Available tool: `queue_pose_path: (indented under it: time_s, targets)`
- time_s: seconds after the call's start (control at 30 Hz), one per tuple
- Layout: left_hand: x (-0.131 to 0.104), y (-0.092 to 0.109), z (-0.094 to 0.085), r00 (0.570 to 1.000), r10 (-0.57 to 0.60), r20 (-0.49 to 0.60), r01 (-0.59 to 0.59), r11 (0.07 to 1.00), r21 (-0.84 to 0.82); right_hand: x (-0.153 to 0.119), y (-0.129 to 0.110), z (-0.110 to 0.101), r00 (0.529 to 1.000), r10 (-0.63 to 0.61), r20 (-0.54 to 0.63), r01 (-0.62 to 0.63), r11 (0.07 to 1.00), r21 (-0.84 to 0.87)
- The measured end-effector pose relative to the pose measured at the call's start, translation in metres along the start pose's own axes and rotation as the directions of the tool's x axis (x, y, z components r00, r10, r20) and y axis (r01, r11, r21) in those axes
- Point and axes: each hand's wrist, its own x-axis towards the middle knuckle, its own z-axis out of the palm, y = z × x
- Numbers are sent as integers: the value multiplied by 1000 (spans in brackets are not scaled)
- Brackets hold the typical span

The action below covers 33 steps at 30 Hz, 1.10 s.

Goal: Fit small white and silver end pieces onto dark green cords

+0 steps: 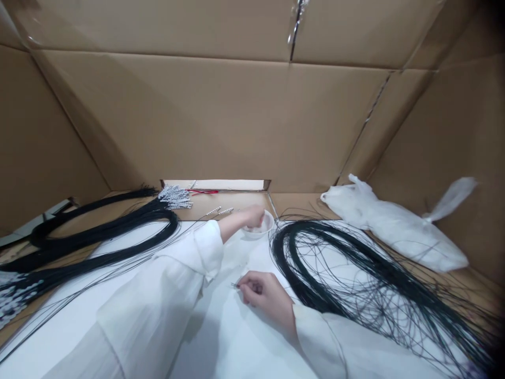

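Note:
My left hand (252,216) reaches over the rim of a small white bowl (270,225), its fingers bunched together down inside. What they touch there is too blurred to make out. Closer to me, my right hand (266,296) is closed in a pinch above the white work surface (226,321). Short dark tips of thin wire (234,285) stick out to the left from between its thumb and forefinger. Just right of that hand lies a big looped bundle of thin dark wires (311,295), with many loose strands.
Looped black wires (114,252) with white clustered ends (175,196) lie on the left. A few small white-wrapped pieces (226,210) and a red strip (205,191) sit behind the bowl. Knotted white plastic bags (410,229) rest at right. Cardboard walls (221,116) surround the surface.

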Motion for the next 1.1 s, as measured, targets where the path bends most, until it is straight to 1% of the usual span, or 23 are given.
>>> queue_pose_path:
  time_s: [0.17,0.37,0.47,0.63,0.87,0.97,1.03,1.1]
  targets:
    - [9,-15,-11,998,-11,63,13,999,-31,1,4,2,1000,-5,-10,5,999,32]
    - [2,-26,-21,989,50,136,-31,990,-137,1,8,2,999,-39,-18,40,999,23]
    - [3,-32,-21,988,56,143,-30,984,-178,1,8,1,999,-42,-23,42,999,32]
    - [13,-39,-15,990,26,139,2,979,-202,0,6,2,999,-35,-24,36,998,47]
    - [14,-35,-13,995,23,99,-4,982,-191,0,5,1,999,-34,-17,34,999,23]
    - [12,-30,-13,998,28,62,-16,984,-179,0,5,1,999,-39,-16,39,999,10]
    - [6,-24,-16,999,39,16,-36,985,-171,0,4,0,999,-37,-14,37,999,-3]
    - [-8,-17,-23,997,59,-45,-66,984,-164,0,4,0,999,-39,-11,38,999,-16]
